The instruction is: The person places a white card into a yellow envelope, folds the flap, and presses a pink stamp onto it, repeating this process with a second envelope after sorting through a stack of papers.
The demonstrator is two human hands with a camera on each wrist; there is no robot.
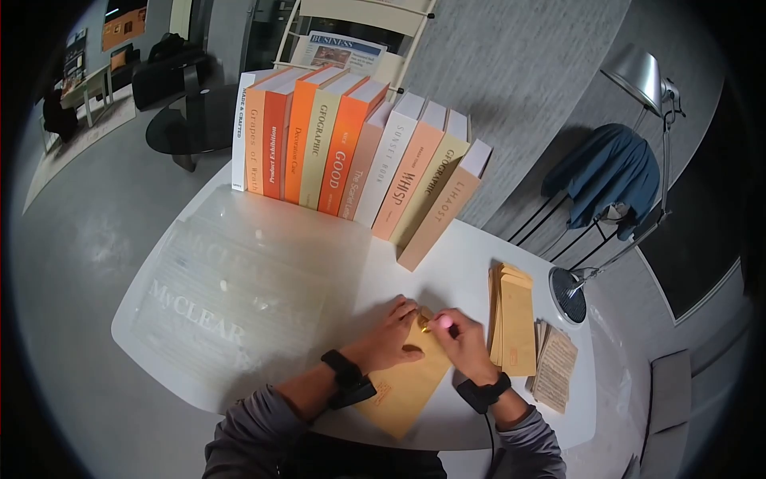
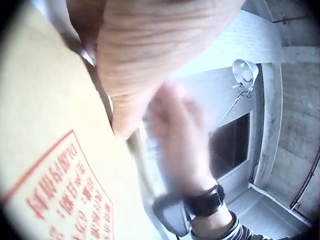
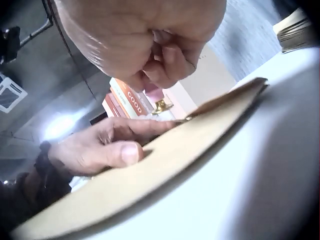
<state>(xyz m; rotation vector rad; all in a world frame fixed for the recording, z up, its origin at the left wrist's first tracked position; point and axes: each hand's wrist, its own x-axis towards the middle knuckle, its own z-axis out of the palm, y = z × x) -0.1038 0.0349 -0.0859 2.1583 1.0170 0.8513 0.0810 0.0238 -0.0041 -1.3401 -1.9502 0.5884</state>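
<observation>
Tan paper envelope lies on the white table, left hand laid over its far part without gripping, right hand grasping the pink handle of a gold-ended stamp near that same end, with piled envelopes to the right and a row of books beyond.

One high view, two close

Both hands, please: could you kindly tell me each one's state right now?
Left hand: open, resting on the tan rectangular paper envelope.
Right hand: closed, holding a small pink-and-gold tool.
</observation>
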